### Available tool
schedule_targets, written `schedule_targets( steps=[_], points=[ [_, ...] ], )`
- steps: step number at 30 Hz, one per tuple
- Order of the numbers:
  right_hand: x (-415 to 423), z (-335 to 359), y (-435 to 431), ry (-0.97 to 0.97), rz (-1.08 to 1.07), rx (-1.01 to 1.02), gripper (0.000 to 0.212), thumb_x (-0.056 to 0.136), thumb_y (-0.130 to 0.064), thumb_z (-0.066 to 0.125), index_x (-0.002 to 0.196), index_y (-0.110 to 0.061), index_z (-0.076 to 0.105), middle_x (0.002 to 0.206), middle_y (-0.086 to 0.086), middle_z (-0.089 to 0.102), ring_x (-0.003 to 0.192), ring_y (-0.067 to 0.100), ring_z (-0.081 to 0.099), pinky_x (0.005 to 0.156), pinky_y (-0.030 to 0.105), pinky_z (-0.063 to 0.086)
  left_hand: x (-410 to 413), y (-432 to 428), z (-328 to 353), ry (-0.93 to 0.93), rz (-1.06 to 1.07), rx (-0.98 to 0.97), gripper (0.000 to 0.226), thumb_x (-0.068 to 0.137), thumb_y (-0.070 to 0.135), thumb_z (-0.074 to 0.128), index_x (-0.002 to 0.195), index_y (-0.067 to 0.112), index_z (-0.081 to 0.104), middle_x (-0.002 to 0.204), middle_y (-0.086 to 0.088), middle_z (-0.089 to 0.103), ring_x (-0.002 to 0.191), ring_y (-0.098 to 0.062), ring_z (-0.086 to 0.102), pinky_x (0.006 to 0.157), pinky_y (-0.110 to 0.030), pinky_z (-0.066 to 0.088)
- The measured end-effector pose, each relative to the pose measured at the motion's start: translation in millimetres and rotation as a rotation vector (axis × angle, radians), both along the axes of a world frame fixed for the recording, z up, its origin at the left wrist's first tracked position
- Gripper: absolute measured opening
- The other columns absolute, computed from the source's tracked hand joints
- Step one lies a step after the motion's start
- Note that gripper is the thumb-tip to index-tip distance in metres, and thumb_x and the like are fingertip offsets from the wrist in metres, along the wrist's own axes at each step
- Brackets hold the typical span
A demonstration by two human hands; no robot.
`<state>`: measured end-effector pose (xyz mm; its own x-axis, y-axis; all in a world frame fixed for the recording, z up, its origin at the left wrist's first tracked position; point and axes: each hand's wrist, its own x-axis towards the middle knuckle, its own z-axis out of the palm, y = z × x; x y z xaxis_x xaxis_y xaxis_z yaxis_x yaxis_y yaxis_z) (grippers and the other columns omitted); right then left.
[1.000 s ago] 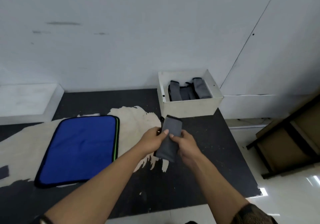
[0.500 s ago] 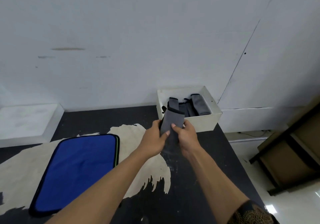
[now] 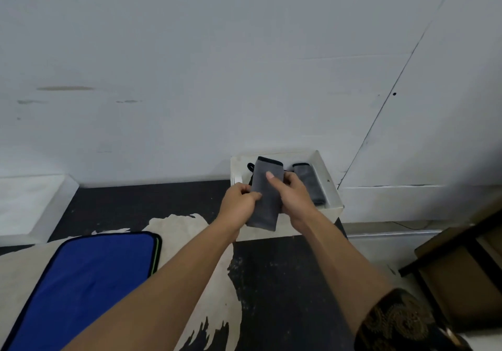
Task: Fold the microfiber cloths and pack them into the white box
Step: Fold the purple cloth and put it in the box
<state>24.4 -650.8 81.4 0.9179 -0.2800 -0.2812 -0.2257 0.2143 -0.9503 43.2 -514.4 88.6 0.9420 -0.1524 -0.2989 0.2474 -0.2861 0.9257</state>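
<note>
The person holds one folded grey cloth (image 3: 264, 201) up in the air with both hands, right over the white box (image 3: 330, 187). The left hand (image 3: 239, 202) pinches the cloth's left edge with curled fingers (image 3: 254, 195). The right hand (image 3: 297, 195) wraps round the right edge, with its thumb lying on top. Both hands have a hold of it.

The cloth is long and thin. Its long way runs from the person out toward the wall. The far end is over the box, and the near end hangs past the box's front wall. So the box is just below the fingers and a bit ahead.

Another folded cloth (image 3: 308, 182) already lies in the right side of the box, beside the right hand. The held cloth hides most of the left side, so the free room there cannot be seen. It likely has to go down on that side. Both hands are about as near.

The box stands at the far end of the dark worktop (image 3: 285, 282). A blue pad (image 3: 89, 277) lies well off to the left.
</note>
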Motion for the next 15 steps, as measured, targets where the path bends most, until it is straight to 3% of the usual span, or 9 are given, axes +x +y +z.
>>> schedule_targets(
  steps=[3,5,10,13,15],
  points=[
    [29,-4,-24,0.066,0.126,-0.087,0.034,0.088,-0.027,0.073,0.117,-0.016,0.060,0.110,0.001,0.071,0.097,0.017,0.069,0.076,0.036,0.059,21,-21,-4,0.066,0.032,-0.026,0.010,0.086,0.015,0.059,0.096,0.013,0.061,0.095,-0.006,0.068,0.089,-0.022,0.066,0.076,-0.041,0.058],
    [48,-14,-37,0.066,0.125,-0.117,0.031,0.088,-0.018,0.071,0.116,-0.013,0.060,0.111,0.004,0.070,0.097,0.018,0.069,0.076,0.034,0.059,34,-31,-9,0.088,0.036,0.010,0.011,0.087,0.015,0.059,0.097,0.017,0.060,0.096,-0.003,0.067,0.088,-0.019,0.065,0.068,-0.034,0.055],
    [95,-46,-67,0.139,0.004,-0.164,0.030,0.091,-0.010,0.064,0.119,-0.009,0.054,0.116,0.008,0.065,0.102,0.024,0.064,0.089,0.044,0.056,56,-28,-22,-0.054,0.173,0.204,0.027,0.083,0.012,0.059,0.107,0.023,0.051,0.100,0.005,0.060,0.086,-0.009,0.058,0.060,-0.022,0.042],
    [120,-65,-67,0.204,0.070,-0.189,0.029,0.092,-0.008,0.062,0.119,-0.011,0.052,0.117,0.009,0.063,0.104,0.027,0.063,0.090,0.046,0.056,53,-11,-32,-0.163,0.274,0.320,0.030,0.085,0.012,0.061,0.111,0.023,0.049,0.103,0.005,0.058,0.090,-0.011,0.057,0.070,-0.023,0.045],
    [135,-73,-55,0.224,0.121,-0.149,0.028,0.091,-0.004,0.061,0.116,-0.013,0.053,0.115,0.009,0.064,0.101,0.026,0.064,0.083,0.042,0.057,50,-1,-39,-0.171,0.323,0.351,0.033,0.085,0.011,0.062,0.113,0.021,0.050,0.105,0.003,0.057,0.092,-0.012,0.057,0.075,-0.026,0.047]
  ],
)
